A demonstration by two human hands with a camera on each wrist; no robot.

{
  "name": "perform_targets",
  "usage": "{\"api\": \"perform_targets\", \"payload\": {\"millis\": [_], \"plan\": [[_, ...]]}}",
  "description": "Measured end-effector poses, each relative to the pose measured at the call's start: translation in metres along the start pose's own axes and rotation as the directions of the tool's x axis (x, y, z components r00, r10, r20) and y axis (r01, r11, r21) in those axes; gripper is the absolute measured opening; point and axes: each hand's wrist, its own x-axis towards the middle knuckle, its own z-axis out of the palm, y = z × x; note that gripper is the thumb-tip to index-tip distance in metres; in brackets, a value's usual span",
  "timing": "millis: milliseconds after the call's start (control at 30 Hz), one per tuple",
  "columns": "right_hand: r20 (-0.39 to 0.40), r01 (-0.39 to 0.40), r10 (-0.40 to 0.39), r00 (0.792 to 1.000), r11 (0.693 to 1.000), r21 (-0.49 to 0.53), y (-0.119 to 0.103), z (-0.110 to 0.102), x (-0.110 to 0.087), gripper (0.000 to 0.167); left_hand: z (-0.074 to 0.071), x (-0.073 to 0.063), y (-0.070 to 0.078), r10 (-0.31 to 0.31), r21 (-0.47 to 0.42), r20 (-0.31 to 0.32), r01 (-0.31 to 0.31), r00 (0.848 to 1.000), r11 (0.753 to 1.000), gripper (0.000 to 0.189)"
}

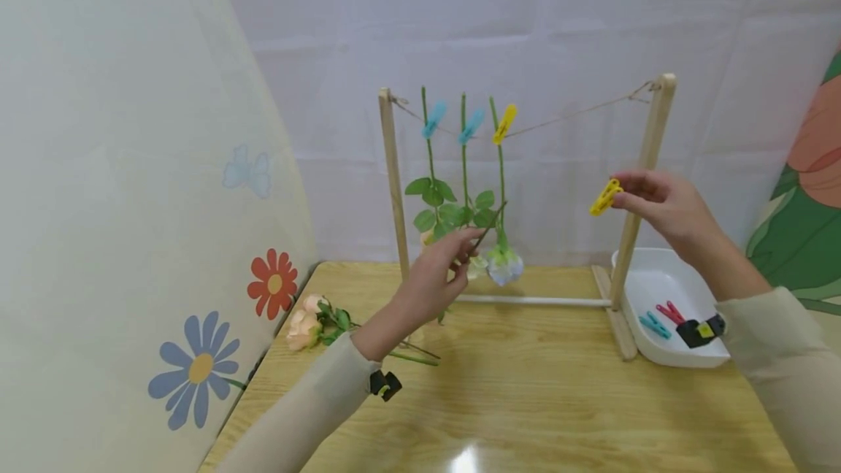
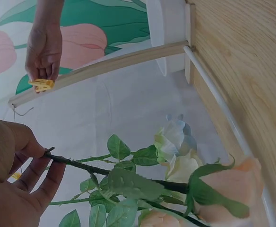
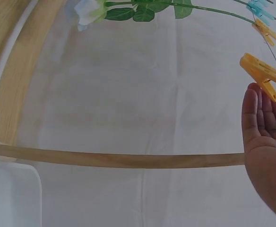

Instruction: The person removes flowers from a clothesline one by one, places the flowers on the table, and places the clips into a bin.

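My left hand pinches the dark stem of a rose near its cut end. In the left wrist view its peach bloom points down, away from the fingers. My right hand holds a yellow clothespin between thumb and fingers, in front of the right wooden post. Three flowers hang head down from a twine, clipped by two light blue clothespins and a yellow one. The rightmost has a pale blue-white bloom; my left hand partly hides the others.
Peach roses lie on the table's left side, stems toward the middle. Right of the frame, a white basin contains teal and red clothespins. A white rod joins the posts low down. A pale cloth hangs behind.
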Motion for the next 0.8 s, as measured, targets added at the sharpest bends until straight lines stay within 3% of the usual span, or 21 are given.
{"api": "perform_targets", "payload": {"millis": [367,800], "plan": [[0.007,0.006,-0.006,1.0,1.0,0.031,0.013,-0.008,-0.012,0.026,-0.009,-0.018,-0.002,0.029,0.08,0.031,-0.032,0.999,0.996,0.058],[0.01,-0.077,0.078,0.997,0.993,-0.092,0.027,-0.018,-0.027,0.047,-0.02,-0.038,-0.004,0.05,0.218,0.077,-0.066,0.996,0.974,0.063]]}}
